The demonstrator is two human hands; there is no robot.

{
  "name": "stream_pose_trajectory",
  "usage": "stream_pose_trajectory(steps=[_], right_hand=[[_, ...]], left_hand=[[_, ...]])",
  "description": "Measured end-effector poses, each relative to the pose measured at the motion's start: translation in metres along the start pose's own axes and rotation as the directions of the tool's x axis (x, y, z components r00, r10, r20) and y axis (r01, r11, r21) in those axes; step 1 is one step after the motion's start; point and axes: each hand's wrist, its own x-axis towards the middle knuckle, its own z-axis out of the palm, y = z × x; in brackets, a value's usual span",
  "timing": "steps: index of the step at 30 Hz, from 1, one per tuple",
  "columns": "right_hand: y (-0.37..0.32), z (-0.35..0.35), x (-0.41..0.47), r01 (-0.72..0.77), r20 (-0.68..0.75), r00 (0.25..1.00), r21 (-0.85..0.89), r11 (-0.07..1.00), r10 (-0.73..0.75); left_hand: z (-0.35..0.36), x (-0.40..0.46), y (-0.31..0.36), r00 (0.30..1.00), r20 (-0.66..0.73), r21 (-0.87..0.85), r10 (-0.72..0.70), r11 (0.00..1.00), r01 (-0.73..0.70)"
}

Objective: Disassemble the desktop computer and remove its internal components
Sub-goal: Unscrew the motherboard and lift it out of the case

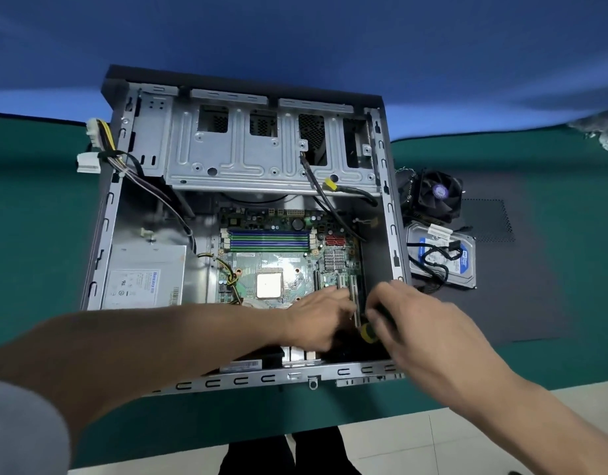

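Both hands reach into the open case (103, 214) on the green tabletop (35, 234), over the motherboard's (282, 265) near right corner. Left hand (316, 320) lies flat with fingers extended; right hand (412, 323) grips a screwdriver (368, 332).

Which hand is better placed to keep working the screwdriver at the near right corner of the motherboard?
Probably the right hand: its fingers already curl round the yellow-and-black-handled screwdriver beside the white expansion slots of the green motherboard. The left hand lies flat over the board, holding nothing.
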Motion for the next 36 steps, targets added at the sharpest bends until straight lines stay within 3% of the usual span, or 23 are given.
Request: stream_pose_trajectory(steps=[5, 10, 13, 22, 27, 31, 36], right_hand=[[-0.002, 0.002, 0.000, 0.009, -0.006, 1.000, -0.005, 1.000, -0.009], [-0.001, 0.001, 0.001, 0.038, 0.042, 0.998, -0.015, 0.999, -0.038], [-0.002, -0.002, 0.002, 0.002, 0.010, 1.000, -0.037, 0.999, -0.002], [-0.002, 0.003, -0.004, 0.049, 0.039, 0.998, -0.067, 0.997, -0.046], [0.001, 0.000, -0.006, 0.011, 0.015, 1.000, -0.073, 0.997, -0.010], [0.003, 0.002, -0.007, 0.072, 0.059, 0.996, -0.056, 0.996, -0.068], [0.002, 0.001, -0.007, -0.001, 0.028, 1.000, -0.060, 0.998, 0.003]], left_hand=[[0.004, 0.001, 0.001, 0.999, -0.041, 0.047, 0.030, 0.998, -0.028], [0.003, 0.006, -0.001, 0.995, 0.022, 0.138, 0.092, 0.986, -0.094], [0.006, 0.006, -0.002, 0.999, 0.022, 0.074, 0.040, 0.996, -0.042], [0.008, 0.012, -0.002, 0.994, 0.043, 0.170, 0.098, 0.980, -0.104], [0.008, 0.012, -0.004, 0.997, 0.055, 0.115, 0.056, 0.991, -0.062], [0.008, 0.012, -0.001, 0.998, 0.059, 0.115, 0.015, 0.993, -0.022], [0.005, 0.013, 0.001, 0.995, 0.096, 0.132, -0.003, 0.991, -0.010]])
